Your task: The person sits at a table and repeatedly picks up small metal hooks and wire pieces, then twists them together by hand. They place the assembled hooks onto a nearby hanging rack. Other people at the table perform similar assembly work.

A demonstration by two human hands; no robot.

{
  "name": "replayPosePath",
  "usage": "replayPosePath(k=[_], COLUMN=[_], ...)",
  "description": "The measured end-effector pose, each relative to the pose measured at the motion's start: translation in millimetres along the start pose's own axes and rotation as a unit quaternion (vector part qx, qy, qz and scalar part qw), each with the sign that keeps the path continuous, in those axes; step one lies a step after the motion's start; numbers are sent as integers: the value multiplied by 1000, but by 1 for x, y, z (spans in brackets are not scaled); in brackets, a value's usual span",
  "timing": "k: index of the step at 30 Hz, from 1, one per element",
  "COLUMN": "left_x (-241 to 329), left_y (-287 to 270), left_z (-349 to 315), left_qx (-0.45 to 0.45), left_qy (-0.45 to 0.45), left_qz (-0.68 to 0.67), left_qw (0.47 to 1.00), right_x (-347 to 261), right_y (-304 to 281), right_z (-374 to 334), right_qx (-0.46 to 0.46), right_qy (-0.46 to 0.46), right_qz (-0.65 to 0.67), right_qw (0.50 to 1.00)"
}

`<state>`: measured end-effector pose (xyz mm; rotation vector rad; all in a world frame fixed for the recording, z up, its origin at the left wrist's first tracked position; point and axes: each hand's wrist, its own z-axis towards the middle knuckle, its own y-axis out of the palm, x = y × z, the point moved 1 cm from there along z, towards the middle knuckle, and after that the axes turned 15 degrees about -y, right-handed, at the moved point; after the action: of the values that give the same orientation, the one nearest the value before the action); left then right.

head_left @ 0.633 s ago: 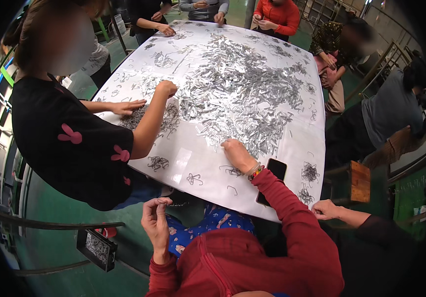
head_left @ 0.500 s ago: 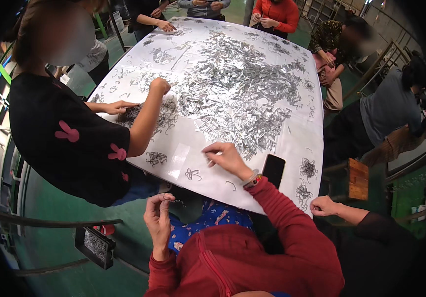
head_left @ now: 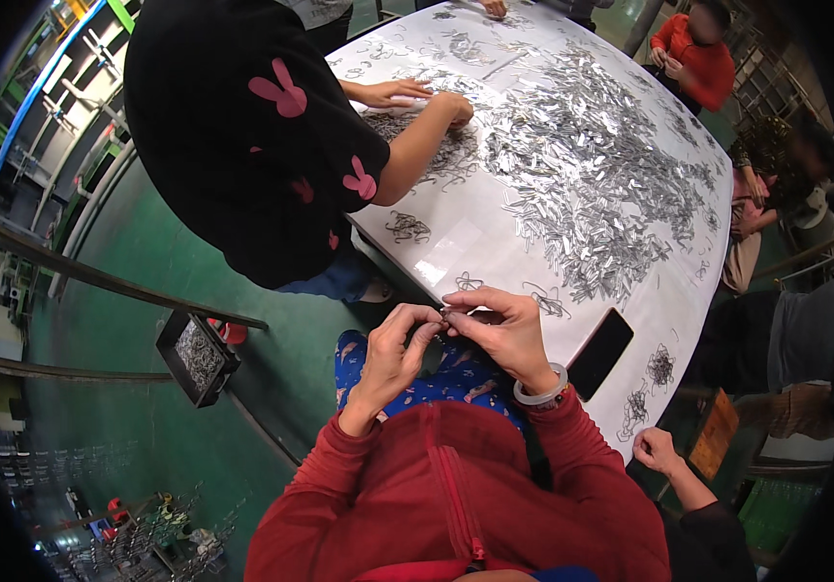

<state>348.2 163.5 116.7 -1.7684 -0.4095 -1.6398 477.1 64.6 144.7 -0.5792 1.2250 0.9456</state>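
My left hand (head_left: 398, 354) and my right hand (head_left: 506, 336) meet fingertip to fingertip above my lap, just off the near table edge. Both are closed in a pinch around something small and dark, mostly hidden by the fingers; I cannot make out what it is. Beyond my right hand lie loose bent wire hooks (head_left: 549, 302) on the white-covered table (head_left: 495, 247). A large pile of small silvery metal pieces (head_left: 592, 184) spreads across the middle. A dark-screened phone (head_left: 601, 355) lies right of my right wrist.
At the left, a person in black (head_left: 242, 145) has both hands over a dark wire heap (head_left: 446, 160). Another person's hand (head_left: 657, 451) is at the right table edge, near wire clusters (head_left: 660, 365). A black bin (head_left: 194, 359) of small metal pieces stands lower left.
My right hand has come back from over the table to meet my left. My left hand has moved right and up. The view has shifted, so the table appears further right.
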Motion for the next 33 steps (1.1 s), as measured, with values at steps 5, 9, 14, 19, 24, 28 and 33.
replayPosePath(k=[5,9,14,19,24,28,33], left_x=[-9,-17,-25,-37,-86,-133,-159], left_y=[3,5,6,6,-8,-4,-4], left_z=[0,1,1,11,114,196,232], left_qx=[28,45,45,89,147,176,202], left_qy=[7,-28,-49,-58,-135,66,247], left_qz=[0,7,28,-113,157,391,481], left_qw=[1000,999,997,988,967,901,817], right_x=[17,27,29,27,24,23,17], right_y=[7,9,10,12,12,7,-3], right_z=[-2,-2,-2,-5,-18,-28,-31], right_qx=[38,66,87,88,52,28,21], right_qy=[-26,-38,-70,-87,-84,-74,-106], right_qz=[14,43,74,111,141,85,40], right_qw=[999,996,991,986,985,993,993])
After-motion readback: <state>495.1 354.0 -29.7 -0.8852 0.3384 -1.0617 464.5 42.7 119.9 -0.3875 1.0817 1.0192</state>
